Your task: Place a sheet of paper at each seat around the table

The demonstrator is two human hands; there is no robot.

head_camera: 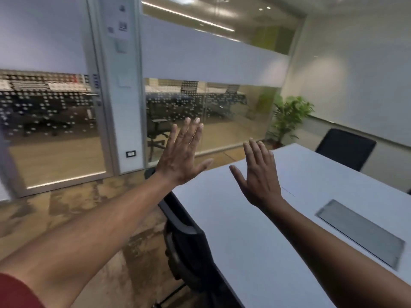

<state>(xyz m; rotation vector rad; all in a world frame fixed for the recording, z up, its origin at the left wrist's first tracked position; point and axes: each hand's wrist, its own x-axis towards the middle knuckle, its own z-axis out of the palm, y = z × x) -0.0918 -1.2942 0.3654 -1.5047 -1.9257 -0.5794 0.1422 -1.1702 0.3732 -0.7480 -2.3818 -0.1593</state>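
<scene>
Above the white table point(255, 241) | left hand point(181, 156) flat, grip apart | right hand point(259, 174) likewise

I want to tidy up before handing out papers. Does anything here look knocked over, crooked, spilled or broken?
Nothing stands out. The white table looks clean, its grey cable hatch sits flush, and the black chairs are tucked in. Both hands are held up, open and hold nothing; no paper shows.

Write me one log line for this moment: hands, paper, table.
left hand: open, raised, empty | right hand: open, raised, empty | paper: none visible | table: white, chairs pushed in
</scene>
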